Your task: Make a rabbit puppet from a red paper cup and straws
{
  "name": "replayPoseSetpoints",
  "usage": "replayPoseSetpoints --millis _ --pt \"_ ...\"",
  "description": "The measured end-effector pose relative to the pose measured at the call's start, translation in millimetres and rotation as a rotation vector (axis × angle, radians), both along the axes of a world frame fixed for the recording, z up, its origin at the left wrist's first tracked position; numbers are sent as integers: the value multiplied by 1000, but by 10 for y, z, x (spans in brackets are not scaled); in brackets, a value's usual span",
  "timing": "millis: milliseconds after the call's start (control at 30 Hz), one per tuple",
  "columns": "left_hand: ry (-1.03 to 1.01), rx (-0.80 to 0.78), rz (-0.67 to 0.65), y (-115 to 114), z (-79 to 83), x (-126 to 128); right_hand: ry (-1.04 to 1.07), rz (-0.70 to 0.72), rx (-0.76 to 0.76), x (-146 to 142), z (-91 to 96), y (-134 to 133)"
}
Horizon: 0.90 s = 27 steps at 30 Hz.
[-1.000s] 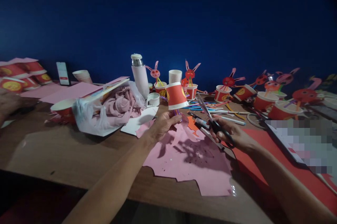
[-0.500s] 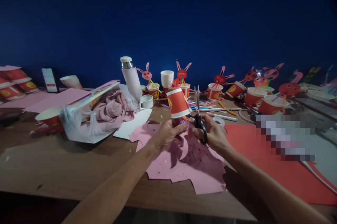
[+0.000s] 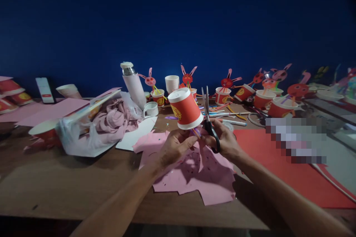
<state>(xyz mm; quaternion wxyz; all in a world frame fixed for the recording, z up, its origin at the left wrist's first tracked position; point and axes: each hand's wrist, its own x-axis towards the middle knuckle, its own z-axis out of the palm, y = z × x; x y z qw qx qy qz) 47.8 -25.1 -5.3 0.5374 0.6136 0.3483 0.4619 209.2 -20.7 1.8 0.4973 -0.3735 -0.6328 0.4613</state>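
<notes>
My left hand (image 3: 178,144) is closed on the purple stems below a red paper cup (image 3: 189,109), which is tilted upside down with its white base toward me. Black-handled scissors (image 3: 213,133) hang in my right hand (image 3: 225,141), blades pointing up and slightly apart beside the cup. The right thumb and fingertips also meet the stems near the left fingers. A curved pink paper strip (image 3: 203,158) dangles under the hands. Beneath lies a cut, ink-marked pink sheet (image 3: 189,177). What the fingertips cover is hidden.
Finished cups with paper rabbit figures (image 3: 223,95) line the back. A white thermos (image 3: 134,86) and mug (image 3: 150,109) stand left of them. Further left are a plastic bag (image 3: 80,137) with cloth, and a phone (image 3: 44,89). Red paper (image 3: 258,163) lies right; pens (image 3: 233,122) are scattered behind.
The cup has tilted so that its base faces me more and looks larger. My right fingertips have come in to the stems beside my left hand. The view has shifted slightly.
</notes>
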Motion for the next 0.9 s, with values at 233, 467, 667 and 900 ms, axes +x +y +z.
replayPoseSetpoints --millis 233,467,667,900 --pt "-18 -50 -58 -15 21 -55 13 36 -73 33 31 -16" --pt "-2 -98 -7 -35 57 -43 19 71 -51 72 5 13" --pt "-20 -66 -13 -53 62 -39 -45 44 -90 57 23 -19" --pt "-15 -12 81 -2 -22 8 -74 51 -43 47 47 -24"
